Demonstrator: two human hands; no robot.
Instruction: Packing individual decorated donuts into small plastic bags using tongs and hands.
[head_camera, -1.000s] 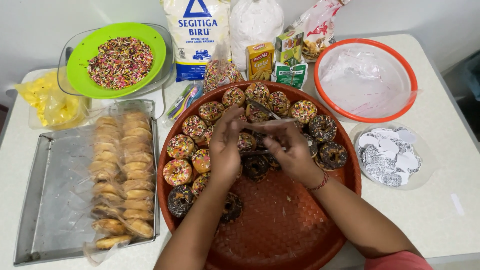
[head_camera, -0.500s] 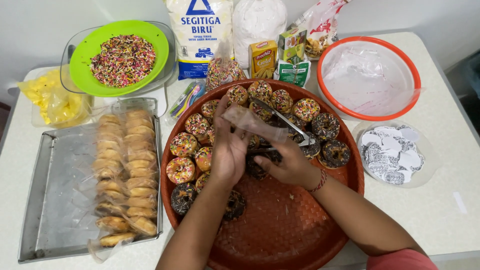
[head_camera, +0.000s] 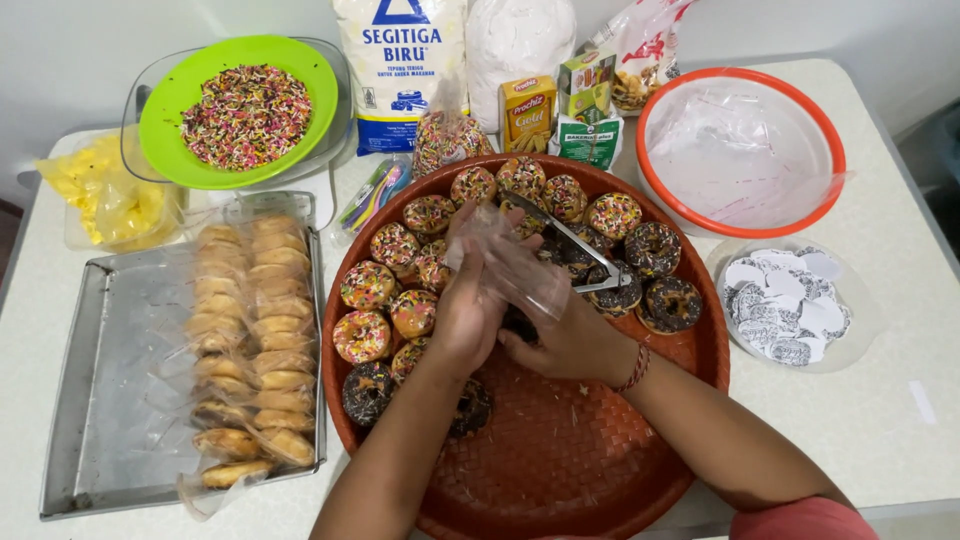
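Observation:
Both my hands are over a round brown woven tray (head_camera: 560, 470). My left hand (head_camera: 468, 315) grips a small clear plastic bag (head_camera: 505, 262) by its upper edge. My right hand (head_camera: 572, 345) holds the same bag from below, on its right side. Sprinkle-topped donuts (head_camera: 395, 290) curve along the tray's left and far rim. Chocolate-glazed donuts (head_camera: 665, 295) sit on the right. Metal tongs (head_camera: 580, 250) lie across the donuts just behind the bag. What is inside the bag, if anything, is hidden by my fingers.
A metal baking tray (head_camera: 110, 400) at left carries bagged plain donuts (head_camera: 250, 330). Behind are a green bowl of sprinkles (head_camera: 240, 110), a flour bag (head_camera: 400, 60), small boxes (head_camera: 527, 112) and an orange-rimmed basin (head_camera: 740, 150). A clear plate of round stickers (head_camera: 785, 300) lies right.
My hands have risen from the donuts and lifted the clear bag between them. The tongs now rest on the donuts behind the bag.

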